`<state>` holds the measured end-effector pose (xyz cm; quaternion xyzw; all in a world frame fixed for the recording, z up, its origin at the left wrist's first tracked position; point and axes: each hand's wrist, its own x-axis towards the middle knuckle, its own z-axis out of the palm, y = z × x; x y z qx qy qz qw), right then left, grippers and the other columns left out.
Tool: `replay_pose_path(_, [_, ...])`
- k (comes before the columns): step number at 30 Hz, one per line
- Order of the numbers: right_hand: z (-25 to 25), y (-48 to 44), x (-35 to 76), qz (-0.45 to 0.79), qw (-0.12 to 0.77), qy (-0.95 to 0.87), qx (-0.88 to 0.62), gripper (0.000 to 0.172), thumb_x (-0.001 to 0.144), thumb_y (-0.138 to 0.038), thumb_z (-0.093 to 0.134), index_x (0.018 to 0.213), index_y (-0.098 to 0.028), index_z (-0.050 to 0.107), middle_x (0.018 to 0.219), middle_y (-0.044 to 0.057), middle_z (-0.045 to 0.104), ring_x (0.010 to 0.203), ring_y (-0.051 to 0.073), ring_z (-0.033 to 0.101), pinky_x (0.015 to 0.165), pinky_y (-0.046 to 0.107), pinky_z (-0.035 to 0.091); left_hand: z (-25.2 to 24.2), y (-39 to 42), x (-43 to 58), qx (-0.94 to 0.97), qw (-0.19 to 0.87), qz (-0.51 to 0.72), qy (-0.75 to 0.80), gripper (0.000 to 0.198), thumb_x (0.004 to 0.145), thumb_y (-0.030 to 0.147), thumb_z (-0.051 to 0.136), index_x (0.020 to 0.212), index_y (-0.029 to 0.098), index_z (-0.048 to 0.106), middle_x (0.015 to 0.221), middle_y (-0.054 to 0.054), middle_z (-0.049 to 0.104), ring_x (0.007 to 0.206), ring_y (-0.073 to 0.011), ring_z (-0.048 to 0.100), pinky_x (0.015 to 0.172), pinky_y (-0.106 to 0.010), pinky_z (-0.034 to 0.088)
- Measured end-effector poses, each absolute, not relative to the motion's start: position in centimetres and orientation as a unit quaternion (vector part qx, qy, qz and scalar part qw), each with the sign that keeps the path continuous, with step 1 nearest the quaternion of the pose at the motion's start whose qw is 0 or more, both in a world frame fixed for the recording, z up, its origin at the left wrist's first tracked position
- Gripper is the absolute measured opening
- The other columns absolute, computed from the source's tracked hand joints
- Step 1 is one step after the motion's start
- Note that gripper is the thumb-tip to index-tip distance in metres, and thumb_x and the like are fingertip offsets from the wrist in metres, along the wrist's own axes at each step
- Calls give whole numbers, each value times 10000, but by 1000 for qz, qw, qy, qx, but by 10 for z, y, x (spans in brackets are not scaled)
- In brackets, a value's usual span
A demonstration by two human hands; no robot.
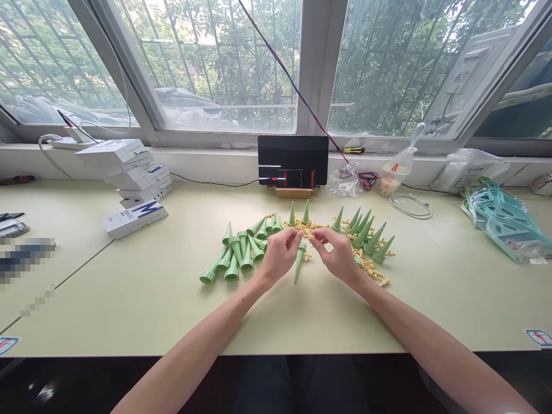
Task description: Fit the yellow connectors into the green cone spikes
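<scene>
My left hand (281, 253) and my right hand (335, 253) meet over the middle of the table, both closed in a pinch. A small yellow plastic piece (307, 236) shows between their fingertips. Just below them is a green plastic spike (299, 263), point toward me, with a yellow piece at its wide end; whether my left fingers touch it I cannot tell. To the left lie several hollow green spikes (233, 250). Several more spikes (363, 234) stand point up on the right, some with yellow parts sticking out. Loose yellow pieces (378, 277) lie near my right wrist and behind my hands.
Behind the pile, a phone (297, 179) leans against a black tablet (293, 150). White boxes (135, 218) are stacked at the left. On the right are a bagged drink cup (393, 177), a coiled white cable (411, 207) and teal plastic items (504, 213) in clear bags.
</scene>
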<state>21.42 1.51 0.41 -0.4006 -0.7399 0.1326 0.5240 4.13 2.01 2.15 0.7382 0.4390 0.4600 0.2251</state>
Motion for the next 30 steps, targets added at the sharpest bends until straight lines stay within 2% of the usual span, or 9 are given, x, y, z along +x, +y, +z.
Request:
replay_pose_path(5, [6,17,215,105,551,-702,-438,116,935,-303,582,936,-206,645,852,40,710,681,172,656,664,308,561,21,21,40,732,202,471,449,206,956,283,513,777,186,546,720,16,562,519,-97,409,553,-245,363])
replay_pose_path(9, [4,19,216,95,555,-689,-456,136,929,-325,577,940,-207,643,841,43,714,691,184,664,686,327,566,18,24,39,734,164,469,464,149,938,221,532,793,187,550,856,-12,547,579,-101,466,598,-256,410])
replay_pose_path(17, [5,19,216,95,550,-691,-460,129,922,-315,577,927,-202,639,822,36,711,682,178,662,685,315,559,14,23,39,770,156,433,441,374,932,246,542,608,190,365,699,9,458,588,-121,415,567,-264,354])
replay_pose_path(20, [5,19,216,98,548,-692,-460,129,925,-318,574,929,-206,638,826,40,712,687,183,664,688,319,560,14,24,39,779,147,423,439,380,936,239,526,596,191,366,670,10,458,569,-122,399,553,-267,335])
replay_pose_path(22, [4,19,217,100,546,-693,-460,134,927,-323,571,931,-208,639,833,46,713,696,189,667,690,326,563,13,24,39,783,152,416,436,288,937,202,505,652,188,462,720,-5,519,602,-130,451,566,-262,360])
replay_pose_path(25, [4,19,217,100,546,-693,-461,140,928,-329,568,934,-209,639,837,49,713,697,191,665,690,331,567,13,24,39,792,168,401,428,138,925,155,493,882,191,618,905,-35,622,644,-130,527,630,-269,435])
replay_pose_path(27, [5,19,217,99,545,-694,-460,139,929,-329,566,933,-210,638,831,46,709,695,188,662,690,330,568,12,24,39,799,171,385,430,173,911,155,517,1015,198,649,996,-46,639,633,-124,547,676,-286,469])
replay_pose_path(30, [6,18,216,100,545,-695,-459,134,928,-327,567,930,-212,636,824,43,704,695,188,661,689,326,566,10,23,39,804,170,363,439,211,905,183,545,1079,193,663,1037,-56,642,654,-134,578,697,-297,487])
